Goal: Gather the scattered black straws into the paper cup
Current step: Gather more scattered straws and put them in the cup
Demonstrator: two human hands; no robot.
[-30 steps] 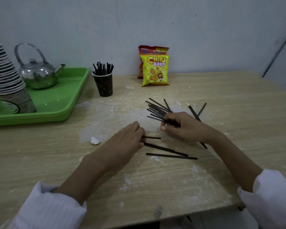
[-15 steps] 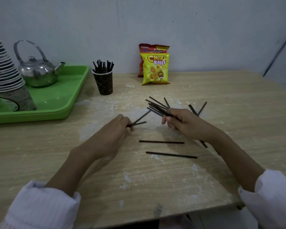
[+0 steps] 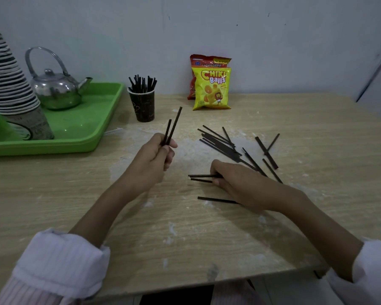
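While left hand grips two straws and right hand pinches two more, pairs should enter the cup bunched, end-first.

Two hands, one paper cup, two snack bags, one kettle, one tray

- The straws are all black.
- The paper cup is nearly black, with a white rim and a faint pale drawing.
- The table is light wood grain with whitish smears.
- The tray is bright green, the kettle shiny silver.
- The stack of cups shows white and dark stripes.
- The front snack bag is yellow with red letters; the bag behind is red.
- My sleeves are white with fine ribs.
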